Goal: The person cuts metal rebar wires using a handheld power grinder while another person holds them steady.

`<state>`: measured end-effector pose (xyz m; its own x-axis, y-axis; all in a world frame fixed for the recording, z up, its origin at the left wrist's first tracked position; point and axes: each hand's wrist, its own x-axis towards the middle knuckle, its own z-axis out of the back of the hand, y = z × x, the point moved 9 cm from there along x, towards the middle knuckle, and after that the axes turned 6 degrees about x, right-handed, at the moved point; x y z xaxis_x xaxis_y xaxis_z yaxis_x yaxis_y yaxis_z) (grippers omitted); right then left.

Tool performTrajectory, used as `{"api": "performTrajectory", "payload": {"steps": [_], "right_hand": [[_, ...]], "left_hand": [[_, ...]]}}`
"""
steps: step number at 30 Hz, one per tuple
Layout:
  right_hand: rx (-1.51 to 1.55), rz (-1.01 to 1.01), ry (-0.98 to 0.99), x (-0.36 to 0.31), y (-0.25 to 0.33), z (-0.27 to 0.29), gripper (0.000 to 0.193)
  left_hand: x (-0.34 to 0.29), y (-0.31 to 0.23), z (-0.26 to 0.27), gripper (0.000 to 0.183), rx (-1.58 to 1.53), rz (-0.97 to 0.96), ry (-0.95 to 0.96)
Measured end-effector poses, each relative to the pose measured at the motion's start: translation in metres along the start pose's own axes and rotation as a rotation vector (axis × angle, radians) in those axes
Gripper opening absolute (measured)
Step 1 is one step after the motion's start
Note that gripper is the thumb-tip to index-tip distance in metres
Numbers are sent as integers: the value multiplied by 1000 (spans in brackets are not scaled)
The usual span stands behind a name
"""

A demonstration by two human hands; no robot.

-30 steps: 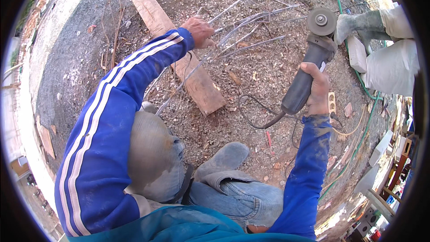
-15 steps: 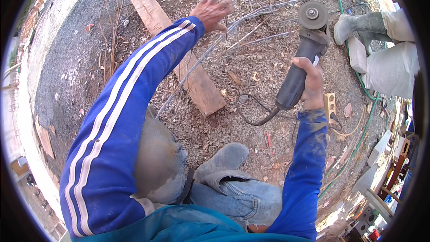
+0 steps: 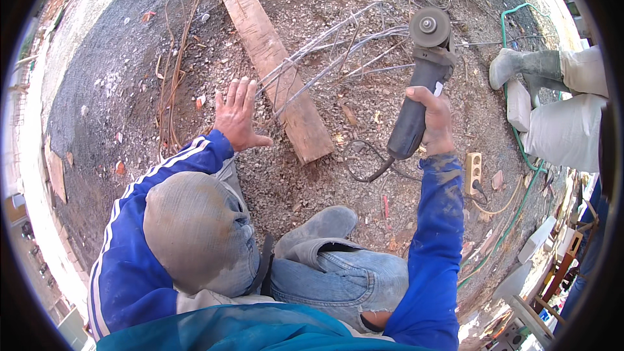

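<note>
My right hand (image 3: 437, 120) is wrapped round the body of a dark angle grinder (image 3: 416, 107), its grey disc (image 3: 429, 26) pointing away from me. The grinder's cord loops down toward the gravel. My left hand (image 3: 236, 115) is open, fingers stretched forward and thumb out to the side, with nothing in it. Just right of its fingers lie the near ends of several thin steel rods (image 3: 312, 84), which rest across a rough wooden plank (image 3: 279, 65) on the ground.
A power strip (image 3: 473, 174) with a plug lies to the right. Beyond it, a green hose (image 3: 513, 234) runs past a pale block (image 3: 518, 105) and another person's boots (image 3: 526, 68). Rusty wires (image 3: 175, 84) lie at the left. My bent knees are near, over gravel.
My left hand has drawn back toward me and to the left, from above the rods to beside their near ends. The rods have shifted away from me; the grinder has moved slightly left.
</note>
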<state>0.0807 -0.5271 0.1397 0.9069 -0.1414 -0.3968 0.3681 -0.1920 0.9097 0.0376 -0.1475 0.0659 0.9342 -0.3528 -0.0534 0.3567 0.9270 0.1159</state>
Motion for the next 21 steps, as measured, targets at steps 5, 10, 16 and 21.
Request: {"api": "performTrajectory", "payload": {"steps": [5,10,16,21], "right_hand": [[-169,24,170,9,-13,-68,25],[-406,-9,242,14,-26,-94,24],[-262,-34,104,13,-14,-78,29],[-112,-51,-70,-18,34,-54,22]], "left_hand": [[5,19,-24,127,-155,-145,183],[4,53,-14,119,-320,-254,195],[28,84,4,71,-508,34,205],[147,15,80,56,-358,-585,-402]]}}
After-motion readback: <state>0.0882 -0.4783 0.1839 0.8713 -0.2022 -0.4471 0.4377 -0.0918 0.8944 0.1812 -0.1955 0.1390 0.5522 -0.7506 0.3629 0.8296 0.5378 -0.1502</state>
